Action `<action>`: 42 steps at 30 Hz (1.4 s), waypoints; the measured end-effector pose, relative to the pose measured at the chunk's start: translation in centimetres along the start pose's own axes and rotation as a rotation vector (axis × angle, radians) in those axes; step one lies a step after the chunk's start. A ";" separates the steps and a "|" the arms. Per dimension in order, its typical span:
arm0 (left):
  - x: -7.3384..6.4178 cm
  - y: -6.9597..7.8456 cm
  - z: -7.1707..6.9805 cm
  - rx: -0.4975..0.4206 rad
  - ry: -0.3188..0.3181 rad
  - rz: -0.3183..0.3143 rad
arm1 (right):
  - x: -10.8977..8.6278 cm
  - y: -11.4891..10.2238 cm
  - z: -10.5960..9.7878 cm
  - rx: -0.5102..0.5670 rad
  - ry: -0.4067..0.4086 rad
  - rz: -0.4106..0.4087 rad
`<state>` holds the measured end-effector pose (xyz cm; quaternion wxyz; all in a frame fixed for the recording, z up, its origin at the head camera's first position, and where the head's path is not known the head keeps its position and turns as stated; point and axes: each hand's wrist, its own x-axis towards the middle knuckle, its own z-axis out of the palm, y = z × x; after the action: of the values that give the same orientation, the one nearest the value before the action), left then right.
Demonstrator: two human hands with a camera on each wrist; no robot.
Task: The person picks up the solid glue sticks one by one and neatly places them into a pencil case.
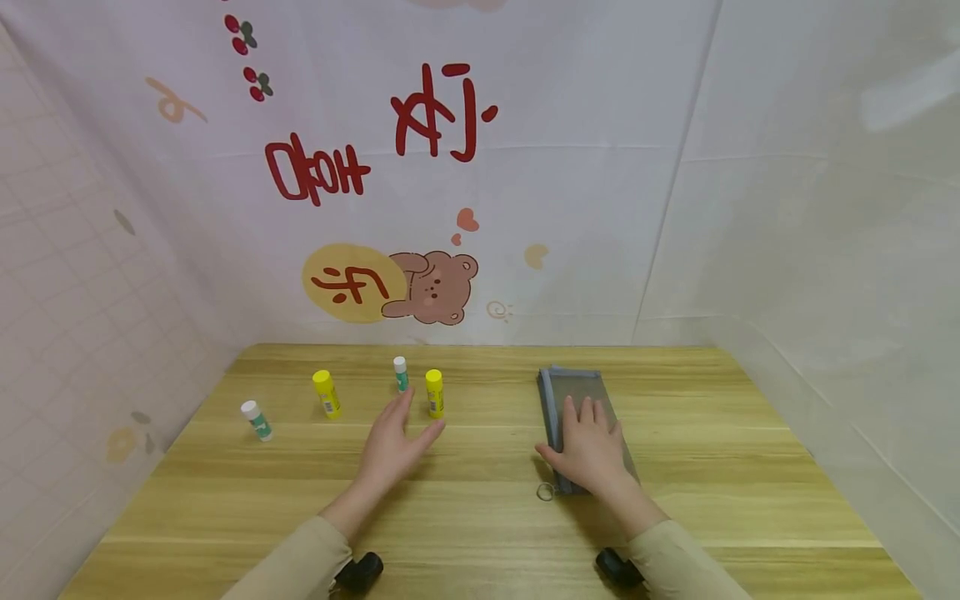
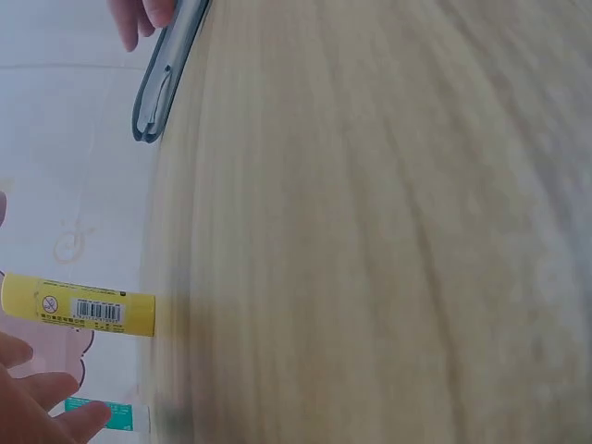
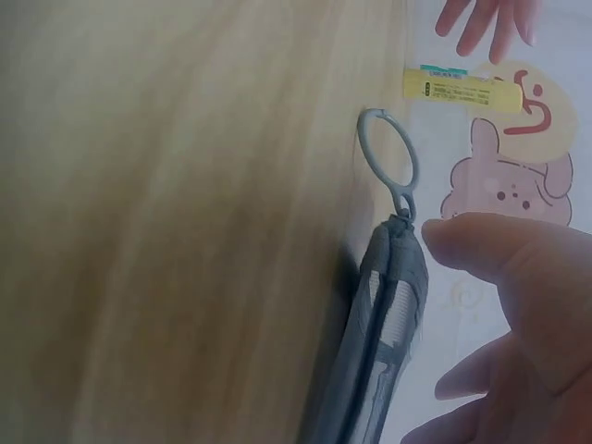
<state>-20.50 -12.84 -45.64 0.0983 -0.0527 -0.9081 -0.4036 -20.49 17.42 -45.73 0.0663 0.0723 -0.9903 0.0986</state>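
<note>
Over a flat grey zipper pouch (image 1: 573, 385) lies my right hand (image 1: 592, 450), fingers spread; I cannot tell whether it touches the pouch. A ring pull (image 3: 388, 153) sticks out at the pouch's near end, close to the thumb. My left hand (image 1: 390, 446) reaches towards two upright glue sticks, fingers apart and holding nothing. One is a yellow glue stick (image 1: 435, 394), to the right of its fingertips. Behind the fingertips stands a white-capped green glue stick (image 1: 401, 375), its lower part partly hidden in the left wrist view.
Farther left on the wooden table (image 1: 480, 517) stand another yellow glue stick (image 1: 327, 395) and another white-capped green one (image 1: 257, 422). A printed white curtain (image 1: 585, 167) hangs behind the table and along both sides.
</note>
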 end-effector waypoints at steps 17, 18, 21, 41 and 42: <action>1.0 -0.2 1.0 -0.148 0.037 -0.067 | 0.7 -0.7 0.6 0.000 -0.112 0.110; 1.0 -0.2 1.0 -0.150 0.037 -0.070 | 0.7 -0.7 0.5 -0.001 -0.116 0.112; 1.1 -0.1 1.1 -0.163 0.040 -0.087 | 0.8 -0.9 0.5 -0.012 -0.127 0.120; 1.5 0.1 1.5 -0.172 0.050 -0.118 | 0.8 -2.0 0.2 -0.024 -0.139 0.151; 1.6 0.1 1.5 -0.171 0.049 -0.119 | 0.8 -2.0 0.2 -0.025 -0.135 0.150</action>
<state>-22.23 -11.58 -46.21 0.0916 0.0029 -0.8692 -0.4859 -21.02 15.37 -45.42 -0.0074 0.0034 -0.9963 0.0857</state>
